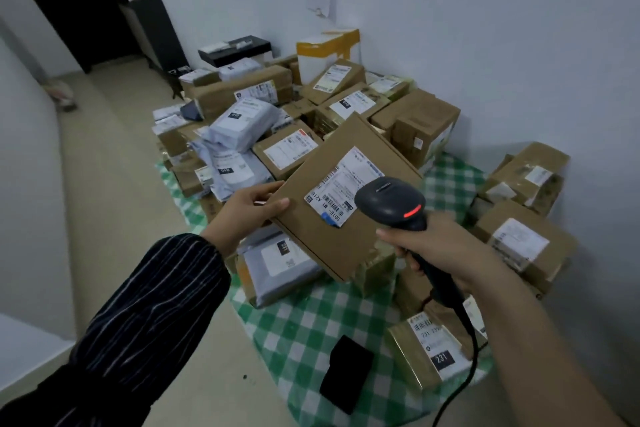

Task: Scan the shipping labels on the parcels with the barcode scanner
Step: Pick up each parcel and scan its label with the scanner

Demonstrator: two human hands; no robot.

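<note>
Holding a flat box up, tilted, over the checked cloth with the left hand: thumb on top at the near-left corner, fingers curled under the edge. Gripping the scanner by its handle in the right hand, with the head just over the right end of the label and a red light lit on its back. Probably mid-scan, judging by that light.

To do it well:
- Keep the box still and the label face turned square to the scanner's nose; brace the left wrist rather than letting the far corner sag.
- Ease the scanner back a little, so that the beam can span a whole barcode instead of crowding the label's edge.
- Aim at the striped codes toward the label's lower left; cannot tell from here which one counts.
- Wait for a confirming signal before letting go.
- Mind the cord hanging past the small parcel marked 231; avoid dragging it.
- Set the finished box well apart from the heap against the wall, to avoid scanning twice.
</note>
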